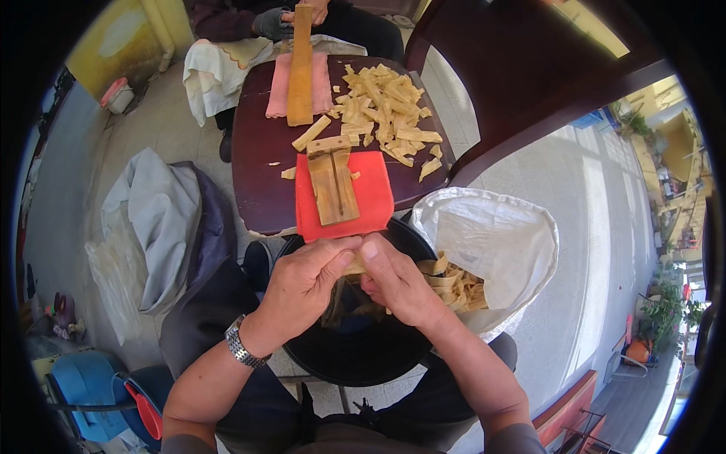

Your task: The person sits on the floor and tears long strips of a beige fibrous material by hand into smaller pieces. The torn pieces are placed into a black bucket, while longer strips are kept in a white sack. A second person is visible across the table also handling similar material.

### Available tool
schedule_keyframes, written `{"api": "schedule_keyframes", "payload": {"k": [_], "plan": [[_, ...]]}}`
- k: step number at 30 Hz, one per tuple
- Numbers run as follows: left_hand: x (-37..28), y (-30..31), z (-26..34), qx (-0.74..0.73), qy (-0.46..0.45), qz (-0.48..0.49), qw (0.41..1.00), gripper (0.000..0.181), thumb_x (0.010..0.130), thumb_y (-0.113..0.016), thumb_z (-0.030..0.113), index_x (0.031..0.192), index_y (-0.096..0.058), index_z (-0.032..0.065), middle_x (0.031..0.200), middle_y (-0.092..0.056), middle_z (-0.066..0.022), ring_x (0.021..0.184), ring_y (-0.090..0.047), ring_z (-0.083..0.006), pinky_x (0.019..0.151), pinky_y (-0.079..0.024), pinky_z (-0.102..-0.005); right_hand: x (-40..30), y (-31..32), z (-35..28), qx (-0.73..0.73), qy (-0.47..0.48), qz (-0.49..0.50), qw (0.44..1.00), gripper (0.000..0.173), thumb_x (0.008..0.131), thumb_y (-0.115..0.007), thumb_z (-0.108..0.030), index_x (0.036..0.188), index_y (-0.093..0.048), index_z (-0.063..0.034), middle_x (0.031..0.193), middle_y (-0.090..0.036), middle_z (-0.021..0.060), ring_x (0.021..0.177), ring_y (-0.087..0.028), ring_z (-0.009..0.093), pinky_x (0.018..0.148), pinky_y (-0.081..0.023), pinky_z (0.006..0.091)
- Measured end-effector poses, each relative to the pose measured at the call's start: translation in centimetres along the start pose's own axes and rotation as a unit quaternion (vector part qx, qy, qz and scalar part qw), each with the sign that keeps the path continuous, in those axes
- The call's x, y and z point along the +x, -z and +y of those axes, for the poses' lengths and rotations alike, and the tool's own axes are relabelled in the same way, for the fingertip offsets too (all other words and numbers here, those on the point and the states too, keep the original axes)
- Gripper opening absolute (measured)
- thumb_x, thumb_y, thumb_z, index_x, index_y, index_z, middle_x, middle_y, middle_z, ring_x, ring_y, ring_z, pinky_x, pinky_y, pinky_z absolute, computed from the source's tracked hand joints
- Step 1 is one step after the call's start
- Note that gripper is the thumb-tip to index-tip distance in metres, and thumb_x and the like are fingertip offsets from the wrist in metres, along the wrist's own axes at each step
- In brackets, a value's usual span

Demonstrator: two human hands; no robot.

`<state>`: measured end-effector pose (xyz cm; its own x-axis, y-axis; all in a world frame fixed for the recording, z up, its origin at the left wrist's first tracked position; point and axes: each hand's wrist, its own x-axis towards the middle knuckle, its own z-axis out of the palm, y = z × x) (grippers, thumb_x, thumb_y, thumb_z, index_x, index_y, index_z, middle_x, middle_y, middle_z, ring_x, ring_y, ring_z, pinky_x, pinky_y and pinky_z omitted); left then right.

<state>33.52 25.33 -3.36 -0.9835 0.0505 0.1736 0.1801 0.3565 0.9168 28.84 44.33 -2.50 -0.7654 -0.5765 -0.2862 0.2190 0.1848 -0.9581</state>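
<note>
My left hand [309, 275] and my right hand [400, 278] meet over a round black tub [363, 354]. Between the thumbs and fingers of both is a short, pale yellow dried strip [355, 265], mostly covered by them. Just beyond the hands, a wooden block with a long groove [336, 187] rests on a folded red cloth [375, 187]. The cloth lies at the near edge of a dark red wooden seat [264, 181]. A heap of cut yellowish pieces [385, 105] is on the seat's far right. Dark material at the tub's bottom is unclear.
To the right, an open white sack [488, 227] holds long dried strips [462, 286]. A wooden board [300, 74] lies over a pink cloth [278, 91]; another person's gloved hand [272, 24] is at its far end. Grey sheeting [150, 215] stands left.
</note>
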Motion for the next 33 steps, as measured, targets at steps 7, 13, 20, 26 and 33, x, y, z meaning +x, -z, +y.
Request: {"api": "schedule_keyframes", "payload": {"k": [7, 13, 20, 26, 33], "plan": [[-0.1, 1.1, 0.0, 0.045, -0.055, 0.034, 0.997, 0.017, 0.101, -0.069, 0.016, 0.099, -0.067, -0.0004, 0.082, -0.068, -0.0098, 0.071, -0.067, -0.0223, 0.067, -0.053, -0.0339, -0.2, 1.0, -0.1, 0.03, -0.094, -0.012, 0.995, 0.041, 0.111, -0.05, -0.044, 0.106, -0.056, -0.0037, 0.079, -0.053, 0.0027, 0.069, -0.052, 0.01, 0.063, -0.046, 0.0277], [-0.7, 0.9, 0.9, 0.079, -0.029, -0.031, 0.996, 0.03, 0.093, -0.08, 0.023, 0.101, -0.06, 0.0023, 0.078, -0.061, -0.0102, 0.068, -0.061, -0.0246, 0.064, -0.05, -0.0366, 0.7, 0.4, 1.4, -0.119, 0.135, 0.051, 0.982, 0.032, 0.112, -0.051, -0.033, 0.109, -0.055, -0.0021, 0.086, -0.062, 0.0117, 0.075, -0.064, 0.024, 0.073, -0.054, 0.0351], [-1.0, 0.2, 0.3, 0.018, -0.011, -0.011, 1.0, 0.021, 0.102, -0.068, 0.022, 0.101, -0.064, 0.0009, 0.08, -0.064, -0.0113, 0.068, -0.061, -0.0236, 0.065, -0.05, -0.0338, 0.1, -0.1, 1.1, -0.143, 0.12, 0.019, 0.982, 0.031, 0.112, -0.049, -0.033, 0.112, -0.056, -0.0023, 0.093, -0.064, 0.0158, 0.083, -0.067, 0.037, 0.078, -0.054, 0.0373], [-0.4, 2.8, -0.1, -0.035, 0.127, -0.005, 0.991, 0.027, 0.109, -0.058, 0.024, 0.096, -0.062, 0.001, 0.07, -0.055, 0.002, 0.065, -0.052, -0.0086, 0.062, -0.045, -0.0253, 0.3, 1.3, -1.0, -0.01, 0.025, 0.025, 0.999, 0.033, 0.11, -0.053, -0.035, 0.112, -0.057, -0.0027, 0.091, -0.061, 0.0049, 0.081, -0.06, 0.015, 0.074, -0.05, 0.0308], [-0.1, 2.9, -0.8, 0.092, -0.048, -0.07, 0.992, 0.031, 0.101, -0.068, 0.02, 0.124, -0.058, 0.0028, 0.109, -0.064, -0.0133, 0.1, -0.064, -0.0259, 0.087, -0.051, -0.0375, 0.7, 1.2, 0.7, -0.049, 0.003, -0.07, 0.996, 0.021, 0.105, -0.064, -0.02, 0.116, -0.06, -0.0017, 0.094, -0.065, 0.0057, 0.088, -0.059, 0.011, 0.083, -0.051, 0.0277]]}}
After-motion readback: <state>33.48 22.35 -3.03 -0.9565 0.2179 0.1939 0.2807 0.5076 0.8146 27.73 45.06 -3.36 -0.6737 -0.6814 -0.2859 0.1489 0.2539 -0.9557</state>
